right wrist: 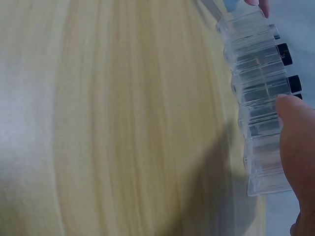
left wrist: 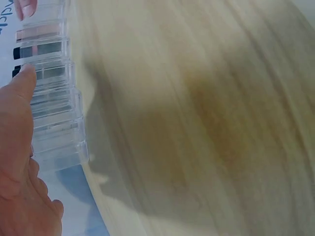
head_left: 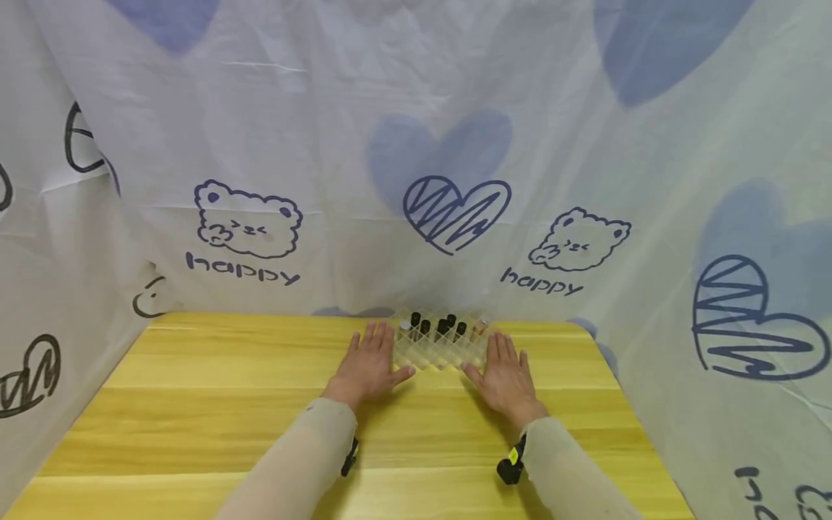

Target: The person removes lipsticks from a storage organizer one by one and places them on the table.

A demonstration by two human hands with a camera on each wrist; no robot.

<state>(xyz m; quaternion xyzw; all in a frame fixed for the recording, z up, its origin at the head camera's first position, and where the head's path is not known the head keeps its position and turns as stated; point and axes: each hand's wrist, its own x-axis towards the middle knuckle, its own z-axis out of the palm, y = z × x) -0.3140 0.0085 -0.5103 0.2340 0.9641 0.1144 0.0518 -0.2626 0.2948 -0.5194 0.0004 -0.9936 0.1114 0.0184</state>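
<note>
A clear plastic organizer (head_left: pixel 437 357) with a zigzag, diamond-patterned front stands at the far edge of the table. Several small bottles stand in its compartments, most with black caps (head_left: pixel 443 326), one with a pale cap (head_left: pixel 405 325) and one pinkish (head_left: pixel 482 326). My left hand (head_left: pixel 367 367) lies along its left side, fingers straight and pointing away, thumb out toward the front. On the opposite side my right hand (head_left: pixel 507 379) mirrors this. In the wrist views, the left thumb (left wrist: pixel 25 81) and right thumb (right wrist: pixel 290 108) overlap the organizer; firm contact is hard to tell.
The wood-grained table (head_left: pixel 416 433) extends toward me and to both sides. Right behind the organizer hangs a pale curtain (head_left: pixel 344 238) printed with hearts and bears, and it continues along the left and right sides. A dark wrist device (head_left: pixel 510 469) shows at the right cuff.
</note>
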